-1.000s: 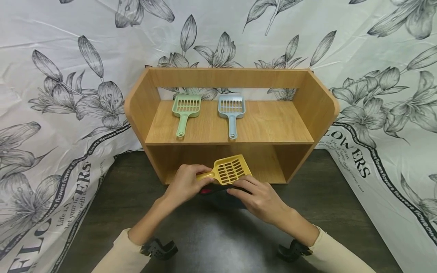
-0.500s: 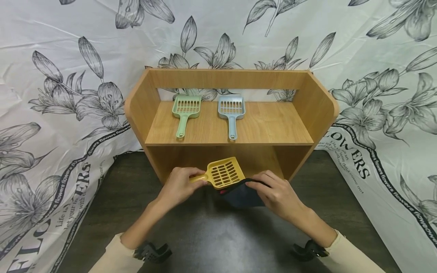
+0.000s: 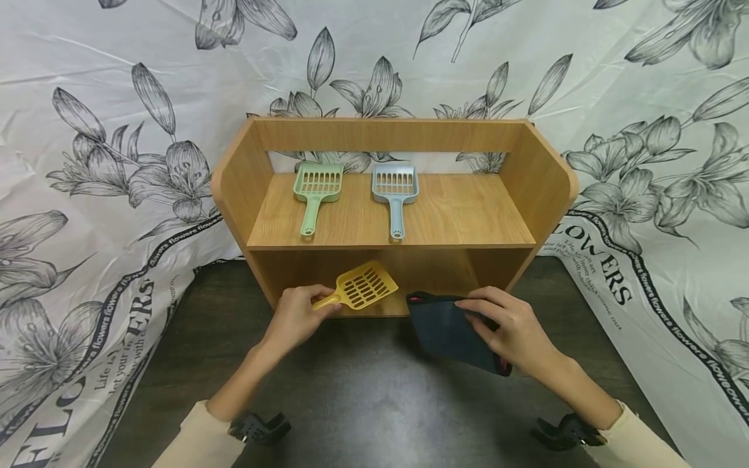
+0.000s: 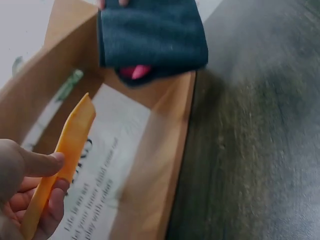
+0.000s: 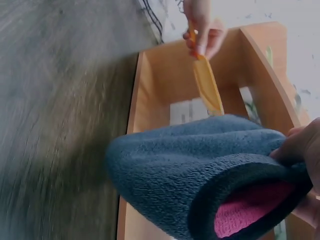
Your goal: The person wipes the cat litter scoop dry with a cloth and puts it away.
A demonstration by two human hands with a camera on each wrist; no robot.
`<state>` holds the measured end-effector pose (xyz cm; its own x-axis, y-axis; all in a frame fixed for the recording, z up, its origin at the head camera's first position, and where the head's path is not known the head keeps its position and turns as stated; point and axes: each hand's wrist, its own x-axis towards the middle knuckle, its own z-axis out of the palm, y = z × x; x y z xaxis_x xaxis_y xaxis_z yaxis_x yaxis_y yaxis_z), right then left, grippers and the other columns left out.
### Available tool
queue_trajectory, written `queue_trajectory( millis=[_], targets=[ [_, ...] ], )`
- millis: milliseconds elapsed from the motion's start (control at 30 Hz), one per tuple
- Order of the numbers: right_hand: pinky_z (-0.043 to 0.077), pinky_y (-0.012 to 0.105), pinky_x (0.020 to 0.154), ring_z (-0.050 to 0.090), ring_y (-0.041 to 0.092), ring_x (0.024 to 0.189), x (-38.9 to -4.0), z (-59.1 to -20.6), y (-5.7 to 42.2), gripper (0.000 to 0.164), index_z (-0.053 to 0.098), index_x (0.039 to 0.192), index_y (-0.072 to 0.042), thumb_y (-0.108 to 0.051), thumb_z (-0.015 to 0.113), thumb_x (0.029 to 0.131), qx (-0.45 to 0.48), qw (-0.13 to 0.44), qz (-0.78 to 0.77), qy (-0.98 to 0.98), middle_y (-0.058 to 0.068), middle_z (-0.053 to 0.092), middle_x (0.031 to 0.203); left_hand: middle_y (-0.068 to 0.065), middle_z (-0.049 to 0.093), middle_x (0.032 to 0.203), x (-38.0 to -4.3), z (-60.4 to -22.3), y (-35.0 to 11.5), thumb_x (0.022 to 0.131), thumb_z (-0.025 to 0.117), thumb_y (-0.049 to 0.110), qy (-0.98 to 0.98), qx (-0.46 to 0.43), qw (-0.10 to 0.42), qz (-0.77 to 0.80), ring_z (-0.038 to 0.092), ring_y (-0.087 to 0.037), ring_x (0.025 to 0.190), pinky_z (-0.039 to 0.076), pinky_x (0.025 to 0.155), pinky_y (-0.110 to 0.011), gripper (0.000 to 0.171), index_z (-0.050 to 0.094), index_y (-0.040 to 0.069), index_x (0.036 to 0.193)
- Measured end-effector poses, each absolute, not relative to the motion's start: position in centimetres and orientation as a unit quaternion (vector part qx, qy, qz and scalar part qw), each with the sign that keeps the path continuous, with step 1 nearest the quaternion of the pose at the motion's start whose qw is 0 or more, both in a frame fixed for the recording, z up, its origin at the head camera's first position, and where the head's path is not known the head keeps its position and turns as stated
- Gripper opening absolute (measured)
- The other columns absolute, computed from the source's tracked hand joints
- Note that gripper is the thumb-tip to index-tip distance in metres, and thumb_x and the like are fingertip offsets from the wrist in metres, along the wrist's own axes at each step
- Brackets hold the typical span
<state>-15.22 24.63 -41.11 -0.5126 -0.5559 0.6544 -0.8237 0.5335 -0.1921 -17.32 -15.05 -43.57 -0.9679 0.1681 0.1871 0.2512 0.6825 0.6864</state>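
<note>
My left hand [image 3: 297,316] grips a yellow litter scoop [image 3: 342,292] by its handle, in front of the shelf's lower opening. In the left wrist view the scoop [image 4: 76,131] shows edge-on, its handle between thumb and curled fingers. To the right, my right hand [image 3: 515,328] pinches a folded dark blue-grey cloth [image 3: 447,331] by its black-bound edge, and the cloth hangs apart from the scoop. In the right wrist view the plush cloth [image 5: 165,165] bulges in a loose fold, with its pink inner side [image 5: 252,207] showing.
A two-tier wooden shelf [image 3: 480,214] stands at the back of the dark table [image 3: 374,403]. On its upper board lie a green litter scoop [image 3: 313,211] and a light blue litter scoop [image 3: 396,214], handles toward me. A flower-printed sheet [image 3: 117,273] hangs behind and along the sides.
The cloth, earlier under the yellow scoop, has moved right and away from it with my right hand. My left hand has shifted left with the scoop.
</note>
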Motion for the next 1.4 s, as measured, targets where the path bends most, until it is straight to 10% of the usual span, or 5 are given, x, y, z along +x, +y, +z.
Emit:
queue_trajectory(
  millis=[200, 533, 800, 1067, 1400],
  targets=[
    [0.053, 0.022, 0.075, 0.070, 0.017, 0.088, -15.1, -40.7, 27.3, 0.053, 0.079, 0.113, -0.010, 0.014, 0.089, 0.066, 0.393, 0.262, 0.230, -0.851, 0.003, 0.071, 0.107, -0.016, 0.079, 0.098, -18.5, -45.6, -15.9, 0.092, 0.084, 0.016, -0.915, -0.075, 0.065, -0.390, 0.066, -0.016, 0.068, 0.053, 0.058, -0.029, 0.033, 0.077, -0.005, 0.116],
    [0.046, 0.019, 0.063, 0.065, 0.012, 0.075, -14.7, -40.5, 31.8, 0.055, 0.079, 0.107, -0.010, 0.014, 0.091, 0.060, 0.363, 0.246, 0.181, -0.880, 0.000, 0.071, 0.102, -0.031, 0.071, 0.124, -19.8, -48.3, -16.3, 0.096, 0.079, 0.010, -0.906, -0.036, 0.075, -0.414, 0.069, -0.048, 0.115, 0.057, 0.095, -0.056, 0.039, 0.069, -0.014, 0.125],
    [0.037, 0.017, 0.055, 0.048, -0.001, 0.064, -14.5, -40.7, 35.5, 0.053, 0.079, 0.103, -0.009, 0.013, 0.093, 0.057, 0.335, 0.218, 0.144, -0.905, 0.000, 0.071, 0.096, -0.032, 0.070, 0.124, -20.7, -50.3, -16.1, 0.097, 0.077, 0.012, -0.898, 0.012, 0.075, -0.434, 0.069, -0.037, 0.076, 0.060, 0.080, -0.052, 0.040, 0.068, -0.013, 0.127],
    [0.040, 0.025, 0.052, 0.049, 0.000, 0.062, -14.6, -41.2, 36.8, 0.048, 0.079, 0.102, -0.008, 0.009, 0.094, 0.059, 0.310, 0.191, 0.124, -0.923, 0.002, 0.072, 0.093, -0.036, 0.068, 0.126, -21.5, -51.8, -15.9, 0.097, 0.075, 0.010, -0.887, 0.045, 0.072, -0.454, 0.064, -0.050, 0.122, 0.054, 0.098, -0.060, 0.043, 0.065, -0.016, 0.130],
    [0.051, 0.031, 0.061, 0.056, 0.000, 0.071, -14.7, -43.2, 32.8, 0.032, 0.081, 0.104, -0.008, -0.004, 0.092, 0.075, 0.298, 0.124, 0.168, -0.931, -0.005, 0.072, 0.091, -0.022, 0.079, 0.091, -22.1, -53.1, -14.7, 0.097, 0.074, 0.003, -0.879, 0.070, 0.080, -0.464, 0.078, -0.030, 0.072, 0.058, 0.091, -0.058, 0.045, 0.060, -0.020, 0.134]
  ],
)
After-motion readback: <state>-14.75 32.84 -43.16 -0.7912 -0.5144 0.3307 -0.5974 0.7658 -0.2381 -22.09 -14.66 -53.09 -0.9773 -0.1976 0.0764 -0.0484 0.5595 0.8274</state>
